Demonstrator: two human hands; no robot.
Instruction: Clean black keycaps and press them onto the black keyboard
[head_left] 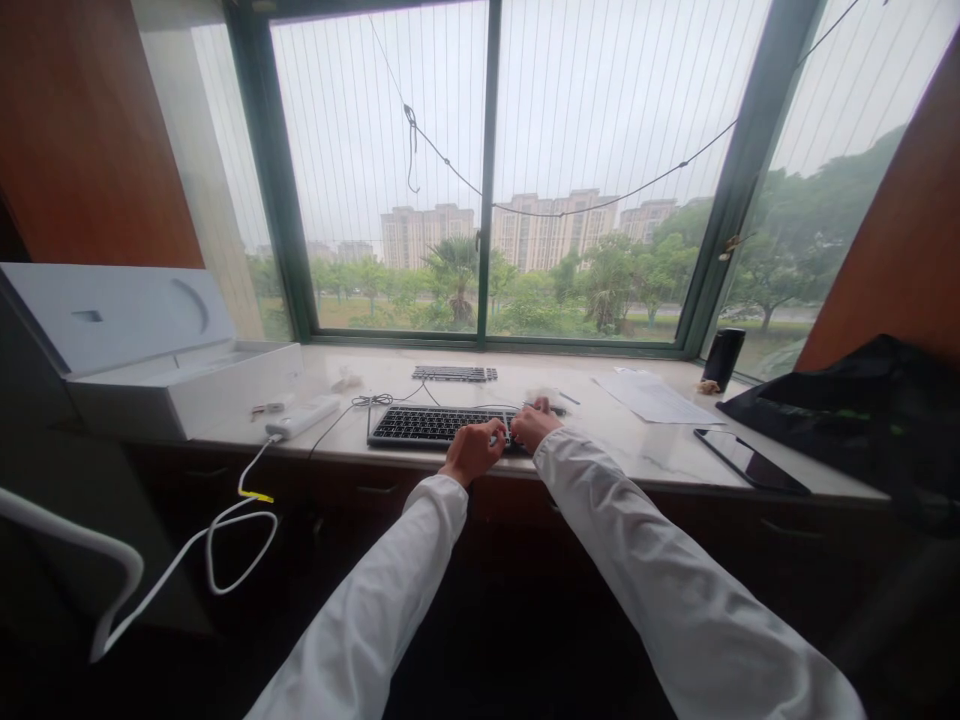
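A dark keyboard [427,424] with a silver frame lies on the pale stone sill [645,450] under the window. Both my arms, in white sleeves, reach forward to its right end. My left hand [472,452] rests at the keyboard's front right edge with its fingers curled in, pinching at something small there. My right hand [534,422] is beside it over the right corner, fingers bent down and pressed together on the same spot. What the fingers hold is too small to make out.
A second small keyboard [454,373] lies further back. A white power strip [302,416] with a hanging cable sits left, beside a white box [157,360]. Papers [656,396], a black cylinder [724,359], a dark tablet [750,462] and a black bag [862,415] lie right.
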